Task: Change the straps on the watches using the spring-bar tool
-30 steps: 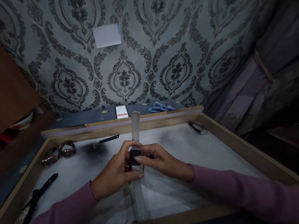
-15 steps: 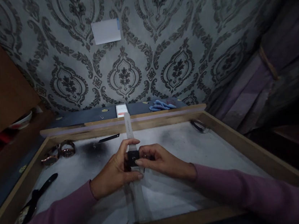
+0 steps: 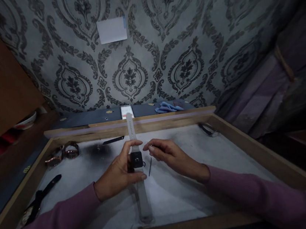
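Observation:
A smartwatch with a square dark face and a long pale strap is held by its case in my left hand, thumb below and forefinger above. One strap end points toward the back wall, the other toward me. My right hand is just right of the watch, apart from it, with thumb and forefinger pinched together. Whatever the pinch may hold is too small to make out. Below those fingertips a thin dark rod shows against the white tray floor.
Wooden rims enclose the tray. At its left are two bracelet watches and a black-strapped watch; at the back, a dark strap piece; back right, another watch. Beyond the rim are a phone and blue cloth.
My right hand has drawn away from the watch face, to the right and slightly up. My left hand keeps its hold on the watch. The view has shifted slightly.

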Tool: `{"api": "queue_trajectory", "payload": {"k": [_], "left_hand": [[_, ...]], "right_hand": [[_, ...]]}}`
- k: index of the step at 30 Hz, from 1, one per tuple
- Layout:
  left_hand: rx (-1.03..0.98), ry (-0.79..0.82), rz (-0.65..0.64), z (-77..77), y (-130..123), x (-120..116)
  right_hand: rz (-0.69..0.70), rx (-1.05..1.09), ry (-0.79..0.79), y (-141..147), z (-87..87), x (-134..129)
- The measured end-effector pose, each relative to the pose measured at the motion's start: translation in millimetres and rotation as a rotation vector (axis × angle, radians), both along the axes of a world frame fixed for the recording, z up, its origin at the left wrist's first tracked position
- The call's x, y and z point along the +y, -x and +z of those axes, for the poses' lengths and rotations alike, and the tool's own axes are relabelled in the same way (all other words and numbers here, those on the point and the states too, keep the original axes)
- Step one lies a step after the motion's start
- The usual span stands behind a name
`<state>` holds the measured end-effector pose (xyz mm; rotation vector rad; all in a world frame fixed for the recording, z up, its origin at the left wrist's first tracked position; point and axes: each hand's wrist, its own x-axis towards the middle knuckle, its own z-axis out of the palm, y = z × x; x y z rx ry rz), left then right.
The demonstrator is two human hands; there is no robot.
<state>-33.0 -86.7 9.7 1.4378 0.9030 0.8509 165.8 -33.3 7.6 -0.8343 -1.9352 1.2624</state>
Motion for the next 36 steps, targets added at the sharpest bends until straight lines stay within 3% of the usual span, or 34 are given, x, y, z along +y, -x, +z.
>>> {"api": "queue_trajectory", "payload": {"k": [7,10,18,28,32,36], "left_hand": [[-0.048,0.048,-0.012,-2.4,2,1],[-0.092,0.072,-0.023,-5.5,2,3],[-0.092,0.086,-0.027,-4.6,0,4],[-0.039,0.022,-0.002,6.2,-2,-1],[0.007,0.006,0.000,7.6,-3,-3],[0.055,-0.021,0.001,6.2,-3,-4]], "right_hand": [[-0.109,0.021,-0.255,-2,8.9,4],[-0.151,0.026,-0.289,-2,12.8,3],[-0.066,0.219,-0.035,3,9.6,-4],[0.009,0.293,-0.105,4,19.4,-18],[-0.061,0.296,-0.116,5,21.8,-18],[-0.072,0.220,0.088,8,19.1,-16]]}}
